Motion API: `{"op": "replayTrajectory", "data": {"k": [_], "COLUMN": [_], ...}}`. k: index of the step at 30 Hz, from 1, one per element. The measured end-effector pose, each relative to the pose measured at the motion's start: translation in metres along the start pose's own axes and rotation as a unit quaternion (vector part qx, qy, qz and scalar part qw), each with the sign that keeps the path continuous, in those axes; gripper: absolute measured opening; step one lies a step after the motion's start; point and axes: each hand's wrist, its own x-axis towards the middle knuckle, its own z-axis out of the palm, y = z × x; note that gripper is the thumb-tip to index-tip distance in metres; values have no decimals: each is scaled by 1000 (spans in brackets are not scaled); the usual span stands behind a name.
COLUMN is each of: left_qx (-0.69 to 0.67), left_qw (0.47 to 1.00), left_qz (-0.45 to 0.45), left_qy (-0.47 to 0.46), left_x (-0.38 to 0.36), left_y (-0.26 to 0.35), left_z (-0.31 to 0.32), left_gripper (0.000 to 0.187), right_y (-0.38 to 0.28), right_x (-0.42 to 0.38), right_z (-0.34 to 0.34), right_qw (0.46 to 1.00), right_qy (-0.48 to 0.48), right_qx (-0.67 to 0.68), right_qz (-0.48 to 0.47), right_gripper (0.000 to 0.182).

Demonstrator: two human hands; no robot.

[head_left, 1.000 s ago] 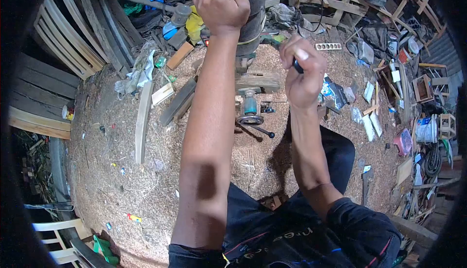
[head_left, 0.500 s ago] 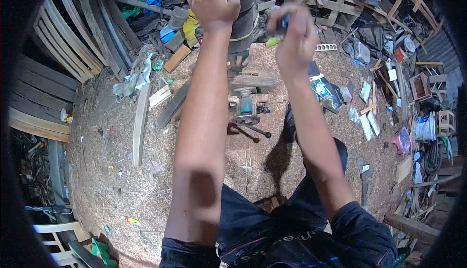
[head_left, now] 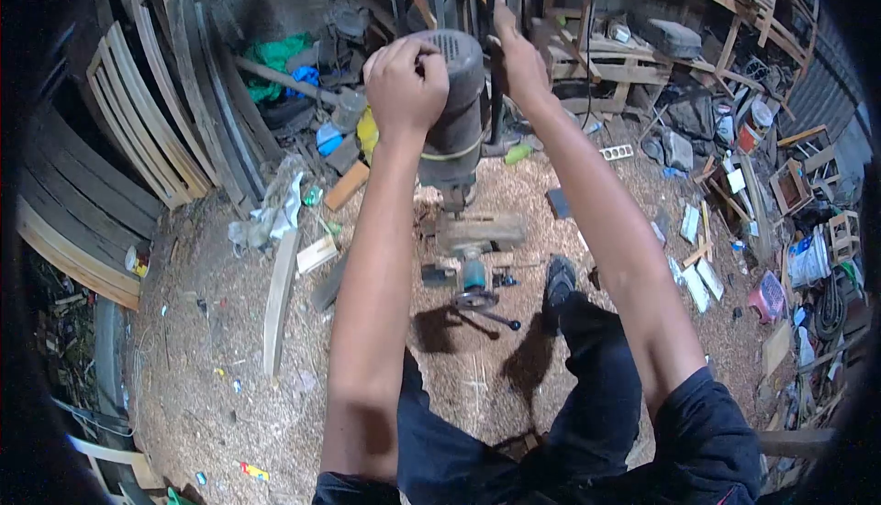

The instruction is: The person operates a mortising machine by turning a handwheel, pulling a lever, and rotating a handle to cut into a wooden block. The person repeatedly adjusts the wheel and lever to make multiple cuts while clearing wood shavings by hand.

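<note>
My left hand point(head_left: 406, 83) is closed over the left upper edge of a dark cylindrical motor housing point(head_left: 459, 106) with a perforated top. On the housing's right side, my right hand point(head_left: 523, 63) is closed at a dark upright bar point(head_left: 496, 92), one digit stretched up along it. Its other fingers are partly hidden. Below the motor, a weathered wooden block point(head_left: 482, 232) lies across a greenish vise-like fixture point(head_left: 473, 274). A round handwheel point(head_left: 477, 299) and a lever with a black knob point(head_left: 515, 325) stick out towards me.
Wood shavings cover the floor point(head_left: 211, 321). Curved slats point(head_left: 138, 110) lean at the left, and a pale board point(head_left: 280, 303) lies nearer. A cluttered wooden rack point(head_left: 624, 69) stands behind at the right, with a pink basket point(head_left: 769, 296) further forward. My shoe point(head_left: 559, 283) is right of the fixture.
My right hand has risen and moved left to the dark upright bar. My left hand stays on the motor housing. The view has tilted upward, showing more of the back.
</note>
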Motion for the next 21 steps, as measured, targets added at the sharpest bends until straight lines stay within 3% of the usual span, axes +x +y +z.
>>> {"op": "replayTrajectory", "data": {"k": [4, 9, 12, 14, 16, 18, 19, 20, 21], "left_qx": [-34, -49, -97, -71, -61, -52, -56, -80, -39], "left_qw": [999, 998, 995, 994, 993, 987, 973, 945, 949], "left_qz": [6, -25, -17, 43, -7, -140, -221, -314, -297], "left_qy": [6, -35, 16, 70, 97, 68, 46, -41, -103], "left_x": [4, 9, 0, -14, -46, -109, -147, -192, -239], "left_y": [-2, -4, -6, -10, 0, 1, 5, 7, 4], "left_z": [-1, -9, -9, -12, -28, -44, -52, -64, -68], "left_gripper": [15, 18, 20, 26, 33, 38, 38, 40, 41], "right_y": [13, 29, 34, 44, 62, 27, 59, 54, 39], "right_x": [29, 39, 36, 34, 22, -42, -71, -118, -168], "right_z": [18, 43, 51, 62, 82, 32, 72, 62, 45], "right_qw": [992, 989, 983, 981, 983, 966, 987, 988, 990], "right_qy": [-93, -89, -106, -105, -97, -64, 52, 101, 59], "right_qx": [-43, -37, 8, 21, 54, 195, 118, 106, 87], "right_qz": [80, 109, 153, 164, 144, 158, 91, 46, 92], "right_gripper": [89, 78, 78, 72, 65, 69, 65, 61, 55]}}
